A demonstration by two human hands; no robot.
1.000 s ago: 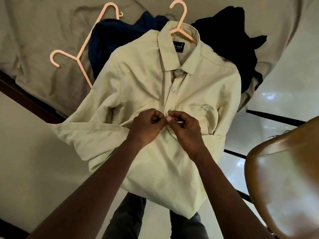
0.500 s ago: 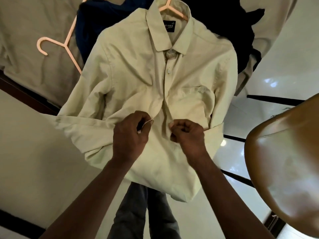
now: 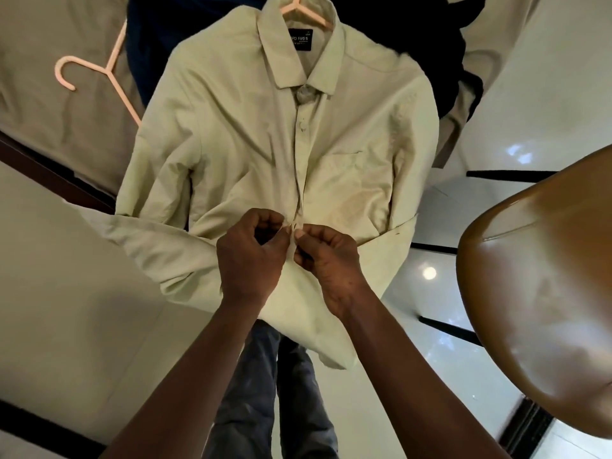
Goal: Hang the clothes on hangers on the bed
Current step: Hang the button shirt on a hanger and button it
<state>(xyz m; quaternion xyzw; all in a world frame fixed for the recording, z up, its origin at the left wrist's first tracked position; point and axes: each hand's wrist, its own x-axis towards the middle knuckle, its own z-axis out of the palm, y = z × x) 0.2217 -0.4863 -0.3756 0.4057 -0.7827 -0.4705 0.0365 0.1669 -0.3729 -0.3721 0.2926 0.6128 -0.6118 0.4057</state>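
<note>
Here, beige-sheeted bed [image 3: 39, 28] beside glossy white floor [image 3: 546, 94] and brown chair [image 3: 546, 276].

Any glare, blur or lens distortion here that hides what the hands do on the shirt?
Head view: wide-angle bending curves the dark lines on the floor, which also carries a bright glare spot; sheen washes the chair; the shirt is evenly lit and sharp; left hand and right hand pinching its front are clear; dark clothes behind lose detail.

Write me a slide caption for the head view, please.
Left hand and right hand pinch the front of a shirt on a hanger.
</note>
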